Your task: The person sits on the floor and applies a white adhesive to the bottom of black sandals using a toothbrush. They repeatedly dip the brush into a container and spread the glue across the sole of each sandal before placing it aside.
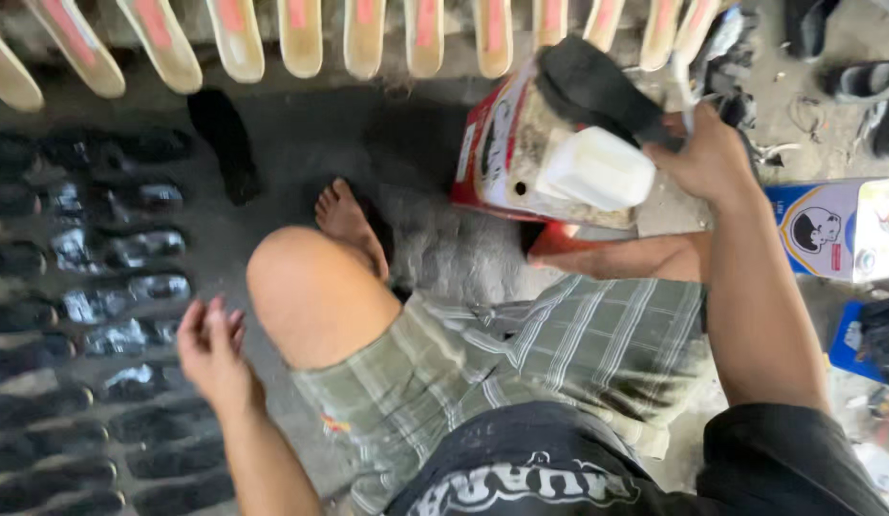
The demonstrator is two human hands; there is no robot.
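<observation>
My right hand (704,153) is raised at the upper right and grips a black shoe sole (588,86) above a red and white tin (521,158). A white plastic container (597,170) sits at the tin's top, just left of that hand. My left hand (213,352) hovers at the lower left with fingers loosely spread and nothing in it, beside rows of dark glossy soles (119,287) laid on the ground. My bent knee (306,291) and bare foot (349,222) lie between the two hands.
A row of pale insoles with pink centres (358,33) leans along the top edge. A single black sole (224,139) lies on the dark floor. A blue and white box (831,229) sits at the right, with sandals (860,81) beyond it.
</observation>
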